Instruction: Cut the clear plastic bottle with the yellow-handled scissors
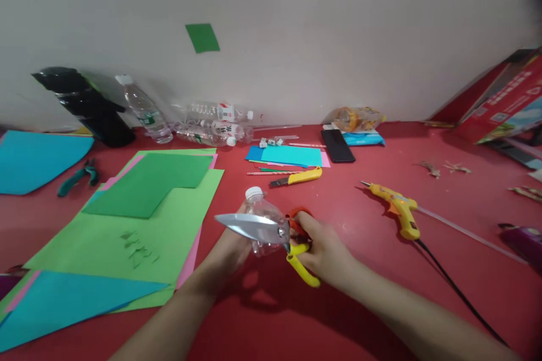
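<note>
My left hand [231, 251] grips a small clear plastic bottle [265, 217] with a white cap, held upright over the red table [364, 293]. My right hand [324, 248] is closed on the yellow and orange handles of a pair of scissors [271, 231]. The steel blades point left and lie across the front of the bottle. Whether the blades are cutting into the plastic I cannot tell.
Green, pink and blue paper sheets [139, 220] cover the table's left. A yellow glue gun [398, 208] with its cable lies right. A yellow utility knife [298, 176], a phone [337, 145], teal pliers [78, 176] and several empty bottles [212, 124] sit towards the white partition.
</note>
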A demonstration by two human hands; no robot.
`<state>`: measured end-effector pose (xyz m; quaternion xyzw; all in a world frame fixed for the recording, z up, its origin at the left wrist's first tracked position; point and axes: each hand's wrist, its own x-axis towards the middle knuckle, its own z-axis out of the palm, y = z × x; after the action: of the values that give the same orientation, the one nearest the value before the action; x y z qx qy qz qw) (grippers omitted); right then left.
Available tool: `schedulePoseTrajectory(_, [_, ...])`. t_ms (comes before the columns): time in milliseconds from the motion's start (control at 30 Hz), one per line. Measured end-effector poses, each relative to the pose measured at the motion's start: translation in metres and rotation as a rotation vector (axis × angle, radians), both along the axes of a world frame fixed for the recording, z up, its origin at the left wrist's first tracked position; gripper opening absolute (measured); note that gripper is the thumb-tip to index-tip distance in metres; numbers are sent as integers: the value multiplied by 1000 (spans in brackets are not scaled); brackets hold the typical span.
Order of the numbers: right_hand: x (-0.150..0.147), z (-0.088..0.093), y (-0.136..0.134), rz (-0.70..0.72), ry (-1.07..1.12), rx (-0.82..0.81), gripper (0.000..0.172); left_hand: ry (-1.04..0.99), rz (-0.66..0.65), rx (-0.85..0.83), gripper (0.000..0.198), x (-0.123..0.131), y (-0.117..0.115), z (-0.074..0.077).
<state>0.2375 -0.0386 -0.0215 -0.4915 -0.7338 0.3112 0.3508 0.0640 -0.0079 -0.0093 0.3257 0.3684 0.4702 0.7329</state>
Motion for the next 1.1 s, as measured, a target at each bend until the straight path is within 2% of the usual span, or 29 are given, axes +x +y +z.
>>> schedulePoseTrajectory(133, [6, 1, 2, 30, 87, -194, 27, 202, 134, 57, 50, -6, 6, 0])
schedulePoseTrajectory(233, [14, 5, 3, 74, 137, -351, 28, 252, 265, 103, 57, -15, 16, 1])
schedulePoseTrajectory(300, [20, 9, 2, 133, 68, -355, 28, 286, 410, 87, 52, -22, 25, 0])
schedulePoseTrajectory(367, [26, 14, 0, 209, -29, -351, 27, 313, 492, 60, 48, -29, 33, -2])
schedulePoseTrajectory(433, [30, 19, -3, 265, -103, -370, 27, 322, 555, 54, 57, -36, 38, -4])
schedulePoseTrajectory(533, [29, 26, -6, 319, -195, -419, 32, 292, 578, 109, 87, -41, 39, -4])
schedulePoseTrajectory(600, [25, 29, -7, 345, -215, -450, 37, 275, 552, 153, 93, -42, 37, -2])
schedulePoseTrajectory(867, [15, 34, -10, 429, -132, -589, 47, 273, 610, 149, 67, -39, 31, 9])
schedulePoseTrajectory(1100, [8, 38, -15, 360, 19, -713, 59, 275, 594, 197, 64, -39, 32, -2])
